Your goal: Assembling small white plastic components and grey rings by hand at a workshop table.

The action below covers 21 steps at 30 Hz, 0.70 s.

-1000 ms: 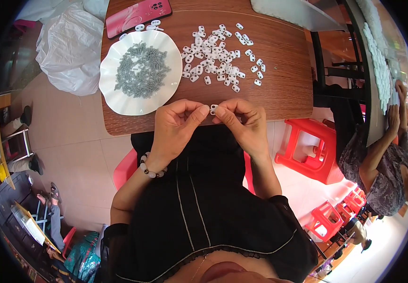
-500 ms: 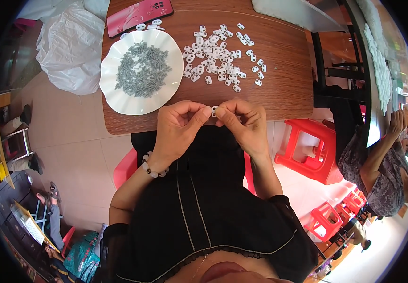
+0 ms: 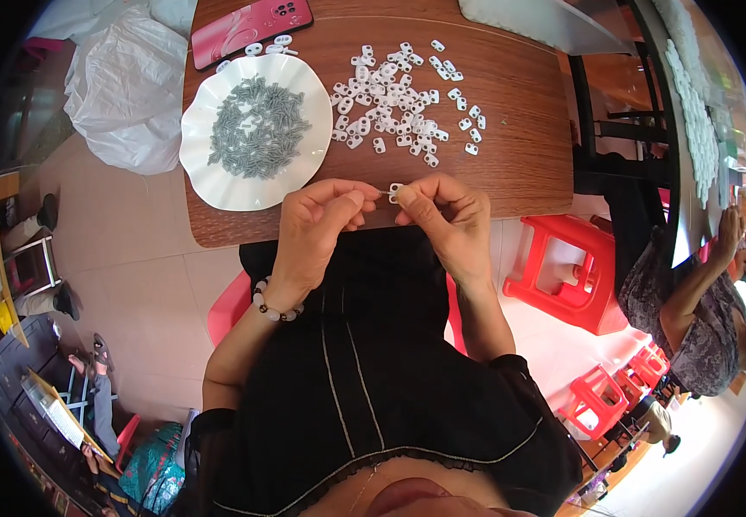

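Note:
Over the table's near edge, my right hand (image 3: 452, 226) pinches a small white two-hole plastic piece (image 3: 394, 189) between thumb and fingers. My left hand (image 3: 317, 228), a bead bracelet on its wrist, is closed at the fingertips on a thin grey spring (image 3: 382, 193). The spring's right end meets the white piece; whether it sits inside it I cannot tell. Left of centre lies a white wavy-rimmed plate (image 3: 201, 177), holding a heap of small grey springs (image 3: 261, 129). Beyond my hands is a loose pile of white two-hole pieces (image 3: 382, 90).
On the brown wooden table (image 3: 511, 77), a pink phone (image 3: 248, 30) lies at the far left, with several white parts (image 3: 254, 49) beside it. A white plastic bag (image 3: 127, 95) is left of the table. Red stools (image 3: 562, 267) and another person (image 3: 692, 302) are at right.
My left hand has drawn slightly left from the white piece, baring the spring between its fingers and the piece. The white piece has moved up a little in my right hand.

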{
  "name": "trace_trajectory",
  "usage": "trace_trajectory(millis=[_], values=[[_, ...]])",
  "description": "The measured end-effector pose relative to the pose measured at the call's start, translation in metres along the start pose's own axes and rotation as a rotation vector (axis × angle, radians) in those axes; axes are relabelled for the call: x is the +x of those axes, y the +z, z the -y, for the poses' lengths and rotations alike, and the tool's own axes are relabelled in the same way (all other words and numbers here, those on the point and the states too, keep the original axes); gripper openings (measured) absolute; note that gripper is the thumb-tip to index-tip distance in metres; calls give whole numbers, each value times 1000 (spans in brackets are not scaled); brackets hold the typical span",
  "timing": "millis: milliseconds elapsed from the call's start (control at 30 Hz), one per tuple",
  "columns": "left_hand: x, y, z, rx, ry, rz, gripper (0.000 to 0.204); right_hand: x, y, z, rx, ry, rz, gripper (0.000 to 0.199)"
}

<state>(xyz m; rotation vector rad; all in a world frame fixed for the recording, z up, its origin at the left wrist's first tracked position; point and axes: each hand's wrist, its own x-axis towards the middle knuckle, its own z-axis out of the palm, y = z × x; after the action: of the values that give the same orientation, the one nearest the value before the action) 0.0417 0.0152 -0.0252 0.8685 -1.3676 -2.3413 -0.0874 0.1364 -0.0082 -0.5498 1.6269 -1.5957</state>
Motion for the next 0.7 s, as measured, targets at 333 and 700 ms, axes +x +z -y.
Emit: trace_trajectory(millis=[333, 700], values=[[0, 5, 0, 32, 8, 14, 21, -1, -2, -2, -28, -15, -4, 14], [2, 6, 6, 44, 42, 7, 19, -1, 0, -5, -28, -16, 2, 13]])
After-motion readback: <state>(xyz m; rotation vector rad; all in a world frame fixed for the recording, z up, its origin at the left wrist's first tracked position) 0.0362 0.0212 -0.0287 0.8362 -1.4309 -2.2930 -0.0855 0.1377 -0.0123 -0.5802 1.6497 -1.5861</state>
